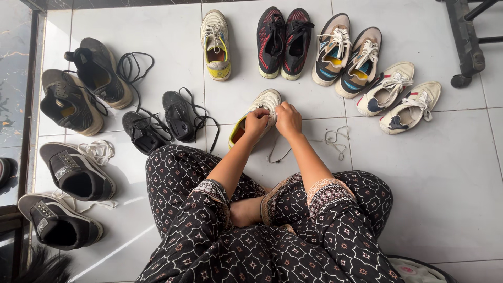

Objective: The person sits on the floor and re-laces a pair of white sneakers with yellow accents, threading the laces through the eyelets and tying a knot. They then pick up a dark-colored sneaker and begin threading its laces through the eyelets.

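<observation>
1. A person sits cross-legged on the white tiled floor [450,173], in dark patterned trousers, both arms reaching forward.
2. The left hand [256,123] and the right hand [288,119] meet over a cream sneaker with a yellow lining [260,107] that lies on the floor just ahead of the knees, toe pointing away.
3. Fingers of both hands are curled closed on the top of this sneaker at the lacing area — whether they pinch a lace or the upper itself cannot be told.
4. A loose pale shoelace [335,140] lies on the tile just right of the hands; a dark lace trails below the sneaker.
5. The matching cream and yellow sneaker [216,44] stands apart, at the head of the row.
6. Further along that row: a black and red pair [284,43], a grey and tan pair with white laces [348,56], and a white pair [401,98] angled to the right.
7. To the left lie two small black shoes with loose black laces [162,121], and beyond them a black and grey pair [84,86].
8. At lower left — two black slip-on type sneakers with white soles [68,199], a bundle of white lace between them and the wall.
9. No packages, labels or signs can be made out; a dark furniture leg [466,42] stands at upper right.
</observation>
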